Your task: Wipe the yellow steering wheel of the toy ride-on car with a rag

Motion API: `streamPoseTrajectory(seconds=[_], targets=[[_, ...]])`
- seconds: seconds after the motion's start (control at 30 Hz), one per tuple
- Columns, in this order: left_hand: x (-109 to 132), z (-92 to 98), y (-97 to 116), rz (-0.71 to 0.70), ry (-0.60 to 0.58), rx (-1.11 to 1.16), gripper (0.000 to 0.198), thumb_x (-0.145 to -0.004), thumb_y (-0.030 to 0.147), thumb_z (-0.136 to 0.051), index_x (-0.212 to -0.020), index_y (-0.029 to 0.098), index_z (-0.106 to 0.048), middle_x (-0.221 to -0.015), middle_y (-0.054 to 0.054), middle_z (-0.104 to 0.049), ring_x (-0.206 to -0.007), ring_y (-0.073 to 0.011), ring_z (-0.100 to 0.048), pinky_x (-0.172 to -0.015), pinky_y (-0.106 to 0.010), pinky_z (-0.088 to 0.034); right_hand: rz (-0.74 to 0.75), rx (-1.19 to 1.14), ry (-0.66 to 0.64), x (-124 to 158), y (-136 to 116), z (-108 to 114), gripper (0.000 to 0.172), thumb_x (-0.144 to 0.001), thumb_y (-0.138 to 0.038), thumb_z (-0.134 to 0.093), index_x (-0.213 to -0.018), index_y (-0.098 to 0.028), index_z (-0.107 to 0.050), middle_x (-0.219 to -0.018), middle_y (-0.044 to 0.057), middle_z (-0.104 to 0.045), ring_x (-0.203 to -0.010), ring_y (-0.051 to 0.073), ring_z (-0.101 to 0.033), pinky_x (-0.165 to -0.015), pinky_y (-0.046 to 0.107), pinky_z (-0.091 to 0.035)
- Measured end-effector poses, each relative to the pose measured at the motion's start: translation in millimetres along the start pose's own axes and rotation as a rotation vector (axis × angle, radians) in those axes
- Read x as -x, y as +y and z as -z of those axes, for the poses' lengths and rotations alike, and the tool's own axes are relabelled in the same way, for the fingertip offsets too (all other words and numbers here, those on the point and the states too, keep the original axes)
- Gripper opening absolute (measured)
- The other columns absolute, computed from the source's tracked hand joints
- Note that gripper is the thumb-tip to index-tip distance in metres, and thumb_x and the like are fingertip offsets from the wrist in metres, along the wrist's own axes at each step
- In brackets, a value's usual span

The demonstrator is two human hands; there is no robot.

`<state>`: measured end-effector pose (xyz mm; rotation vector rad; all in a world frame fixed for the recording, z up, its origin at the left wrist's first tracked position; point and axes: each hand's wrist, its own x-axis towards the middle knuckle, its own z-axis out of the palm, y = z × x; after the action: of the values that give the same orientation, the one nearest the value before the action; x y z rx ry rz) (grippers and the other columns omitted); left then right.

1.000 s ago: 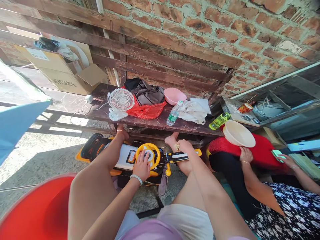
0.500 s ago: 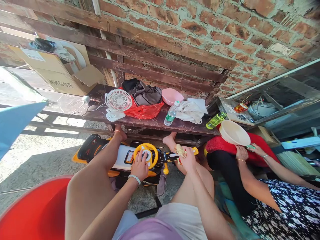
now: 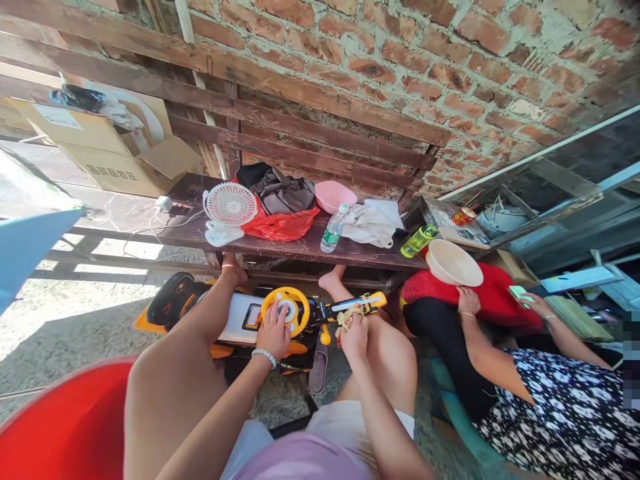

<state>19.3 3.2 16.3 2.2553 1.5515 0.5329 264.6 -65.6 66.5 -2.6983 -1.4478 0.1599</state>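
Observation:
My left hand (image 3: 275,331) lies over the lower left rim of a yellow steering wheel (image 3: 299,295), its fingers stretched toward the round hub. The wheel belongs to a yellow, black and white ride-on toy vehicle (image 3: 235,323) between my legs. To the right, my right hand (image 3: 355,339) is closed around a small, pale yellow, crumpled-looking thing (image 3: 349,319) with bits of red; its kind is unclear. Just beyond that hand is the toy's white and yellow arm (image 3: 363,304). A grey shoe (image 3: 319,371) lies on the ground below.
A dark wooden bench (image 3: 280,251) bears a white fan (image 3: 231,204), red plastic bag (image 3: 285,225), water bottle (image 3: 332,233) and green bottle (image 3: 419,241). At right, another person has one hand by a cream bowl (image 3: 455,263) and a green object in the other. A red tub (image 3: 65,420) stands left.
My right hand has moved left and slightly down with the pale thing. My left hand stays on the wheel. The other person's hand with the green object has moved away from the bowl.

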Motion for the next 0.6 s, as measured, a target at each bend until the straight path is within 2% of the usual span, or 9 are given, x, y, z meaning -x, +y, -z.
streamPoseTrajectory(seconds=[0.1, 0.17, 0.23, 0.33, 0.4, 0.5, 0.6], targets=[[-1.1, 0.0, -1.6, -0.003, 0.011, 0.01, 0.065, -0.093, 0.023, -0.052, -0.158, 0.016, -0.051, -0.17, -0.019, -0.039, -0.157, -0.0392, -0.037, -0.125, -0.061, -0.039, 0.165, 0.061, -0.101, 15.6, 0.0, -1.8, 0.057, -0.085, -0.019, -0.063, -0.142, -0.025, -0.056, -0.135, 0.015, -0.064, -0.113, 0.032, -0.067, -0.095, 0.039, -0.054], [-1.4, -0.2, -3.1, -0.019, 0.012, 0.017, 0.066, -0.093, 0.024, -0.052, -0.158, 0.017, -0.05, -0.169, -0.018, -0.041, -0.157, -0.0385, -0.037, -0.124, -0.061, -0.039, 0.193, 0.1, -0.113, 14.8, 4.5, 5.6, 0.057, -0.088, -0.016, -0.06, -0.144, -0.028, -0.057, -0.135, 0.014, -0.064, -0.113, 0.031, -0.067, -0.094, 0.038, -0.053], [-1.5, -1.3, -5.1, -0.035, 0.014, 0.019, 0.064, -0.094, 0.025, -0.05, -0.157, 0.015, -0.05, -0.168, -0.019, -0.041, -0.157, -0.0384, -0.037, -0.124, -0.06, -0.04, 0.118, 0.117, -0.115, 4.8, 11.8, 19.2, 0.053, -0.092, -0.016, -0.054, -0.144, -0.026, -0.059, -0.133, 0.015, -0.064, -0.114, 0.03, -0.067, -0.094, 0.037, -0.053], [-2.5, -5.4, -8.7, -0.044, 0.056, 0.022, 0.059, -0.098, 0.028, -0.044, -0.154, 0.012, -0.052, -0.169, -0.02, -0.039, -0.157, -0.0391, -0.035, -0.123, -0.059, -0.041, -0.111, 0.077, -0.142, -18.7, 23.0, 42.1, 0.047, -0.098, -0.022, -0.052, -0.144, -0.021, -0.058, -0.13, 0.017, -0.063, -0.111, 0.028, -0.068, -0.092, 0.034, -0.053], [-4.3, -8.7, -10.7, -0.058, 0.087, 0.032, 0.059, -0.098, 0.031, -0.042, -0.152, 0.011, -0.052, -0.168, -0.022, -0.038, -0.158, -0.0396, -0.033, -0.123, -0.059, -0.04, -0.212, 0.054, -0.148, -32.3, 25.6, 51.2, 0.043, -0.101, -0.025, -0.049, -0.143, -0.019, -0.059, -0.128, 0.018, -0.063, -0.105, 0.026, -0.07, -0.089, 0.033, -0.053], [-6.2, -10.4, -11.0, -0.074, 0.088, 0.04, 0.06, -0.098, 0.033, -0.043, -0.151, 0.007, -0.052, -0.168, -0.025, -0.038, -0.158, -0.0407, -0.033, -0.124, -0.059, -0.039, -0.247, 0.055, -0.151, -38.9, 17.8, 48.6, 0.042, -0.102, -0.025, -0.049, -0.141, -0.017, -0.06, -0.132, 0.022, -0.06, -0.109, 0.028, -0.068, -0.09, 0.035, -0.053], [-5.2, -7.7, -7.6, -0.061, 0.077, 0.04, 0.06, -0.097, 0.032, -0.043, -0.152, 0.008, -0.052, -0.168, -0.025, -0.038, -0.158, -0.0403, -0.033, -0.124, -0.059, -0.039, -0.179, 0.01, -0.153, -24.8, 1.4, 31.3, 0.049, -0.097, -0.024, -0.056, -0.146, -0.019, -0.056, -0.138, 0.023, -0.057, -0.12, 0.033, -0.063, -0.094, 0.039, -0.053]])
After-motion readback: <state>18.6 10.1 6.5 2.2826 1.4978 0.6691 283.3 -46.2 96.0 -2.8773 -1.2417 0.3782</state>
